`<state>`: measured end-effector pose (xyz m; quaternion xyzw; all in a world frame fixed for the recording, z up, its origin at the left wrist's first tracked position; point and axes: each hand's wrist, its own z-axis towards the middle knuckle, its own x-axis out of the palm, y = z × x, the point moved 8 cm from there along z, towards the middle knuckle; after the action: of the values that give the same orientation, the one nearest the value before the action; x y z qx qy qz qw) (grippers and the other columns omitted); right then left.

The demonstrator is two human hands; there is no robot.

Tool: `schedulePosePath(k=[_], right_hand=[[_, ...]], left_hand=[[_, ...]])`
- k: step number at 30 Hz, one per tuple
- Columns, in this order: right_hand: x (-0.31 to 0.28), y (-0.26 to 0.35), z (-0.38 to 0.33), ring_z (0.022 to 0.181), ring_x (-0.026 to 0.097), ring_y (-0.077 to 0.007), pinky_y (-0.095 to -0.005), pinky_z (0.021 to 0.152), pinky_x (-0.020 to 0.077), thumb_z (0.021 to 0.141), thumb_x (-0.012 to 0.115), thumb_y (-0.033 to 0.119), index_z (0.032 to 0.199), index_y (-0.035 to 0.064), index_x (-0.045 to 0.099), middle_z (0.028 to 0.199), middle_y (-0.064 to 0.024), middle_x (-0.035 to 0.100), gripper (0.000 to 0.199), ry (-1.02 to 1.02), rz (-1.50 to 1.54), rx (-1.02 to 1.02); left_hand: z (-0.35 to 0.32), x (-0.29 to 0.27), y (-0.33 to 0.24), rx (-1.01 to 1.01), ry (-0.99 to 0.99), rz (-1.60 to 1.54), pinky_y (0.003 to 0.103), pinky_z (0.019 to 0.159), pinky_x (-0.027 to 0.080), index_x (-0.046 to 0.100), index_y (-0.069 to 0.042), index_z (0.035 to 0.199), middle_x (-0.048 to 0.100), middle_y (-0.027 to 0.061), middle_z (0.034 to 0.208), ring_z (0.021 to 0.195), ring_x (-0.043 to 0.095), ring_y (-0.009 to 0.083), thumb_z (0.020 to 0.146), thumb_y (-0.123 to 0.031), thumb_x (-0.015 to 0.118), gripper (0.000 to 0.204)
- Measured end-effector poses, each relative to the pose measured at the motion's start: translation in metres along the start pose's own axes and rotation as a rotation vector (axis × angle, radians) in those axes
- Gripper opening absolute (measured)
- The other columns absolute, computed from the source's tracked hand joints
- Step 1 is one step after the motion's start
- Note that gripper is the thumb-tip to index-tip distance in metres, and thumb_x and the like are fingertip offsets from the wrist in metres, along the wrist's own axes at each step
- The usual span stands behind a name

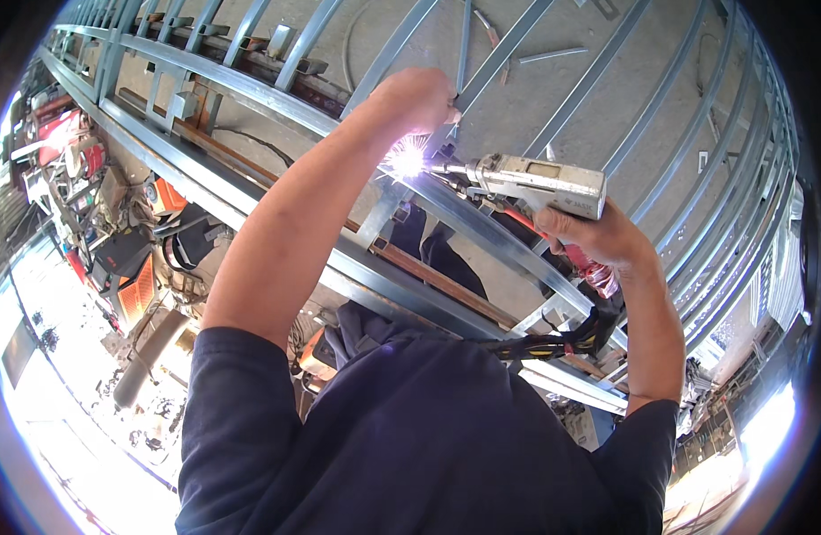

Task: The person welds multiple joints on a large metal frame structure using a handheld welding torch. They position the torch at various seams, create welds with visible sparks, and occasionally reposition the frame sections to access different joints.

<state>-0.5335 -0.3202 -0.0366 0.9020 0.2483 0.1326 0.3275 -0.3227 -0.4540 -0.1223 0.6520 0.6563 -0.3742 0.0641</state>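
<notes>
Grey metal welding gun (540, 185) gripped in my right hand (598, 236) — nozzle at a bright spark (408, 160) on the steel frame (482, 227). My left hand (421, 96) is closed on a frame bar (495, 62) just above the spark. Black cable (562, 343) trails under my right forearm.

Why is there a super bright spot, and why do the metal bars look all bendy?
In the head view, the welding tool in the right hand throws white glare at its tip; the fisheye lens curves the straight metal bars; daylight washes out the lower corners.
</notes>
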Motion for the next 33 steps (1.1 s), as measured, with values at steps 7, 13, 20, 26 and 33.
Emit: schedulePosePath(k=[7, 13, 20, 26, 33], right_hand=[[0.006, 0.004, 0.000, 0.073, 0.065, -0.0118, -0.0288, 0.065, 0.0560, 0.092, 0.081, 0.048, 0.144, 0.0036, 0.060, 0.109, -0.0060, 0.073, 0.071, 0.005, 0.053, -0.021], [0.005, 0.005, -0.002, 0.072, 0.065, -0.0123, -0.0294, 0.066, 0.0562, 0.093, 0.081, 0.046, 0.143, 0.0040, 0.061, 0.107, -0.0061, 0.073, 0.068, -0.006, 0.015, 0.018], [0.005, 0.005, -0.005, 0.070, 0.065, -0.0133, -0.0289, 0.062, 0.0555, 0.088, 0.086, 0.043, 0.141, 0.0024, 0.061, 0.091, -0.0046, 0.069, 0.071, -0.023, 0.035, 0.033], [0.004, -0.001, -0.007, 0.071, 0.064, -0.0141, -0.0299, 0.062, 0.0548, 0.089, 0.086, 0.042, 0.141, 0.0033, 0.061, 0.089, -0.0033, 0.067, 0.069, -0.030, 0.035, 0.052], [0.002, -0.006, -0.008, 0.074, 0.065, -0.0141, -0.0301, 0.064, 0.0560, 0.090, 0.085, 0.044, 0.142, 0.0036, 0.061, 0.095, -0.0048, 0.069, 0.070, -0.016, 0.013, 0.055]], left_hand=[[0.007, 0.003, 0.005, 0.021, 0.031, -0.033, 0.046, 0.099, 0.054, 0.071, -0.008, 0.135, 0.074, 0.0186, 0.124, 0.116, 0.071, 0.0362, 0.094, -0.034, 0.076, 0.049], [0.000, -0.001, 0.000, -0.028, 0.027, -0.042, 0.045, 0.099, 0.054, 0.068, -0.005, 0.137, 0.074, 0.0187, 0.126, 0.117, 0.071, 0.0353, 0.094, -0.033, 0.076, 0.053], [0.007, 0.002, 0.002, 0.034, -0.021, 0.015, 0.050, 0.091, 0.057, 0.077, -0.009, 0.120, 0.077, 0.0159, 0.112, 0.107, 0.073, 0.0379, 0.095, -0.034, 0.075, 0.036], [0.014, 0.007, 0.007, 0.025, -0.028, -0.007, 0.050, 0.089, 0.057, 0.077, -0.008, 0.118, 0.077, 0.0146, 0.108, 0.105, 0.073, 0.0373, 0.095, -0.034, 0.075, 0.034], [0.009, 0.003, 0.001, -0.016, -0.001, 0.042, 0.049, 0.092, 0.057, 0.077, -0.010, 0.121, 0.077, 0.0143, 0.113, 0.108, 0.073, 0.0358, 0.097, -0.036, 0.074, 0.036]])
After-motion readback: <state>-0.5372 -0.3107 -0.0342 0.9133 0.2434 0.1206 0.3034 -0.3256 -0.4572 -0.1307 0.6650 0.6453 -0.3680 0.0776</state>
